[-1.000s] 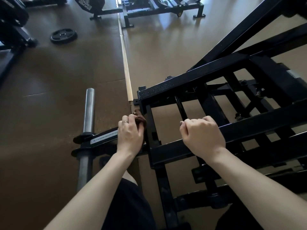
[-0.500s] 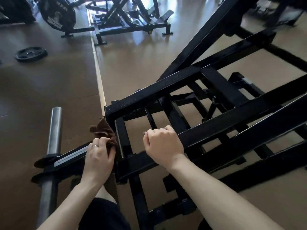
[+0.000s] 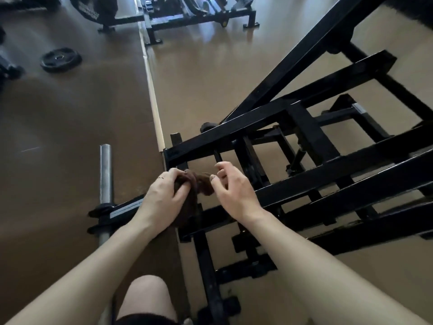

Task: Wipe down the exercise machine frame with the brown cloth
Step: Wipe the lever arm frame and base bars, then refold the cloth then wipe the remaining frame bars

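Note:
The black steel frame [image 3: 293,146] of the exercise machine spreads from the centre to the right, made of square bars and crosspieces. My left hand [image 3: 164,195] grips the brown cloth [image 3: 201,186] bunched just in front of the frame's near left corner; part of the cloth hangs down under my palm. My right hand [image 3: 232,186] hovers just right of the cloth with fingers loosely curled and spread, off the bar. Its thumb tip is at the cloth's right edge; I cannot tell whether it touches.
A silver weight-loading sleeve [image 3: 105,172] sticks out at the left on a black arm with a white label. A black weight plate [image 3: 61,59] lies on the floor at far left. Another black machine [image 3: 199,19] stands at the back. My bare knee [image 3: 145,299] shows below.
My right hand has let go of the frame bar and moved left to the cloth. My left hand has drawn the cloth away from the corner upright toward the middle.

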A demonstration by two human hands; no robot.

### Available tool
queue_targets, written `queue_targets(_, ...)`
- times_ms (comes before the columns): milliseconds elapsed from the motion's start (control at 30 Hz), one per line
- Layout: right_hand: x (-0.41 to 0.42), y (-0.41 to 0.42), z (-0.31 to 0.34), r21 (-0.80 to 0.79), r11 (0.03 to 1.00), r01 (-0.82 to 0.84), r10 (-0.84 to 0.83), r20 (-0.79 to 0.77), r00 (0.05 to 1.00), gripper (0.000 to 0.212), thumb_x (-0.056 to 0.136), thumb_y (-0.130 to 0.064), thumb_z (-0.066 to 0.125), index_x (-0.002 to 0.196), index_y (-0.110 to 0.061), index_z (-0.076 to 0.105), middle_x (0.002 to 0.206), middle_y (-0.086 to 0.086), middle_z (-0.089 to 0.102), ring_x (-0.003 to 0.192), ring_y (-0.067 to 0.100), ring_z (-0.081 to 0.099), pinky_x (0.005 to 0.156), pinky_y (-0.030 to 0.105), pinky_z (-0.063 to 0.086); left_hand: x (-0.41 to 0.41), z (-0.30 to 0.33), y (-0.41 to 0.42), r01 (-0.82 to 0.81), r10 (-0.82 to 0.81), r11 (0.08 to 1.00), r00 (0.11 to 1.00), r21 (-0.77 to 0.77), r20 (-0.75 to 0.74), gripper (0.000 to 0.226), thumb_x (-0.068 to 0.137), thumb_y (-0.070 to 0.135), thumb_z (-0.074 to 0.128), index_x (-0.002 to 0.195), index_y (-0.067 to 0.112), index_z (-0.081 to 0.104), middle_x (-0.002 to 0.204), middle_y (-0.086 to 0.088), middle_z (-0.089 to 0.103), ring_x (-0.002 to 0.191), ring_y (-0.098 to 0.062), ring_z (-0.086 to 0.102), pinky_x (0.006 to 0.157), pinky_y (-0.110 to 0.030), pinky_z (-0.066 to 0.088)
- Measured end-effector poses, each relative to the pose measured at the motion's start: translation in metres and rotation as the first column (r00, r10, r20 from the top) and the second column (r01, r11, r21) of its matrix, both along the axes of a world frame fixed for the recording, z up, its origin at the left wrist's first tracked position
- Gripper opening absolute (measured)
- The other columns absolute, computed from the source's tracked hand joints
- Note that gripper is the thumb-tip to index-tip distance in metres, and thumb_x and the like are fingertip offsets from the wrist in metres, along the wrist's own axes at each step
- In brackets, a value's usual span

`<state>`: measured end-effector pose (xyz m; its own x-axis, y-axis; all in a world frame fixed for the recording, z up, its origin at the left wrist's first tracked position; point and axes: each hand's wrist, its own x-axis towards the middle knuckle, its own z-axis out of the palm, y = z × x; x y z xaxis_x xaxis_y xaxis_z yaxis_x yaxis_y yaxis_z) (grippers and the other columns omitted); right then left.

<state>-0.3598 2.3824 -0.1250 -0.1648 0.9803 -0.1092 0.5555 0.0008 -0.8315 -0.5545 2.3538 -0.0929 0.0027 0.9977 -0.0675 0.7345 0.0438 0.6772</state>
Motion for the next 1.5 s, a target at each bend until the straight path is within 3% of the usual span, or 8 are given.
queue_targets(200, -0.003, -0.034, 0.152, -0.357, 0.929, -0.097, -0.061, -0.406, 0.912, 0.046, 0.099, -0.06, 0.033, 0.127, -0.042, 0.065, 0.123, -0.008, 0.067, 0.119, 0.011, 0.059, 0.103, 0.039, 0.049, 0.029, 0.146, -0.027, 0.164, -0.155, 0.979, 0.984, -0.123, 0.086, 0.012, 0.102, 0.028, 0.057, 0.112, 0.032, 0.062, 0.106, 0.014, 0.063, 0.102, 0.0, 0.057, 0.087, -0.023, 0.048)
queue_targets(500, 0.011, -0.1, 0.326, -0.575, 0.809, -0.124, -0.143, -0.397, 0.907, 0.032, 0.103, -0.047, 0.053, 0.096, -0.021, 0.07, 0.095, 0.004, 0.071, 0.099, 0.023, 0.069, 0.085, 0.04, 0.056, 0.025, 0.322, -0.089, 0.055, 0.153, 0.874, 0.912, -0.482, 0.381, 0.014, 0.105, 0.031, 0.056, 0.114, 0.036, 0.066, 0.109, 0.006, 0.073, 0.108, -0.013, 0.068, 0.1, -0.043, 0.055)
queue_targets(833, 0.004, -0.112, 0.414, -0.718, 0.691, -0.087, -0.351, -0.438, 0.828, 0.031, 0.098, -0.04, 0.062, 0.12, -0.019, 0.067, 0.109, 0.008, 0.071, 0.096, 0.022, 0.069, 0.074, 0.034, 0.056, -0.047, 0.391, -0.112, -0.106, 0.571, 0.779, 0.525, -0.618, 0.631, 0.034, 0.081, 0.016, 0.042, 0.108, 0.003, 0.058, 0.119, -0.015, 0.073, 0.106, -0.029, 0.07, 0.088, -0.042, 0.053)
queue_targets(967, -0.015, -0.102, 0.449, -0.722, 0.677, -0.141, -0.397, -0.52, 0.757, 0.035, 0.098, -0.044, 0.059, 0.115, -0.016, 0.069, 0.083, 0.0, 0.063, 0.068, 0.014, 0.06, 0.06, 0.028, 0.054, -0.096, 0.407, -0.099, -0.078, 0.449, 0.784, 0.756, -0.616, 0.476, 0.038, 0.062, 0.015, 0.048, 0.099, 0.006, 0.052, 0.114, -0.019, 0.064, 0.102, -0.027, 0.058, 0.099, -0.042, 0.046)
queue_targets(1067, -0.056, -0.091, 0.477, -0.695, 0.7, -0.165, -0.351, -0.536, 0.768, 0.028, 0.097, -0.038, 0.061, 0.11, -0.015, 0.068, 0.077, -0.001, 0.062, 0.061, 0.011, 0.061, 0.057, 0.026, 0.054, -0.128, 0.414, -0.084, 0.133, 0.122, 0.77, 0.93, -0.624, 0.348, 0.07, 0.065, 0.024, 0.062, 0.133, 0.029, 0.049, 0.139, 0.0, 0.054, 0.121, -0.015, 0.051, 0.104, -0.034, 0.041)
queue_targets(1200, -0.14, -0.078, 0.506, -0.594, 0.781, -0.194, -0.128, -0.456, 0.881, 0.02, 0.095, -0.025, 0.064, 0.11, -0.012, 0.068, 0.097, 0.013, 0.067, 0.084, 0.023, 0.068, 0.068, 0.035, 0.058, -0.157, 0.418, -0.07, 0.421, -0.137, 0.741, 0.857, -0.523, 0.497, 0.073, 0.081, 0.028, 0.084, 0.139, 0.047, 0.043, 0.119, 0.026, 0.063, 0.113, 0.011, 0.058, 0.091, -0.007, 0.046)
queue_targets(1367, -0.191, -0.056, 0.533, -0.512, 0.856, -0.08, -0.105, -0.321, 0.941, 0.013, 0.084, -0.028, 0.071, 0.095, -0.021, 0.072, 0.101, 0.013, 0.071, 0.092, 0.029, 0.07, 0.076, 0.046, 0.062, -0.192, 0.433, -0.045, 0.397, -0.163, 0.811, 0.859, -0.43, 0.485, 0.035, 0.078, 0.029, 0.069, 0.112, 0.035, 0.066, 0.109, 0.004, 0.075, 0.11, -0.019, 0.069, 0.103, -0.047, 0.053)
queue_targets(1500, -0.184, -0.039, 0.548, -0.287, 0.958, 0.027, -0.049, -0.07, 0.996, 0.006, 0.091, -0.023, 0.072, 0.097, -0.026, 0.071, 0.089, -0.004, 0.072, 0.086, 0.007, 0.07, 0.069, 0.02, 0.054, -0.213, 0.446, -0.028, 0.451, -0.266, 0.765, 0.871, -0.46, 0.412, 0.022, 0.079, 0.03, 0.054, 0.097, 0.037, 0.063, 0.087, 0.007, 0.07, 0.089, -0.019, 0.071, 0.092, -0.054, 0.058)
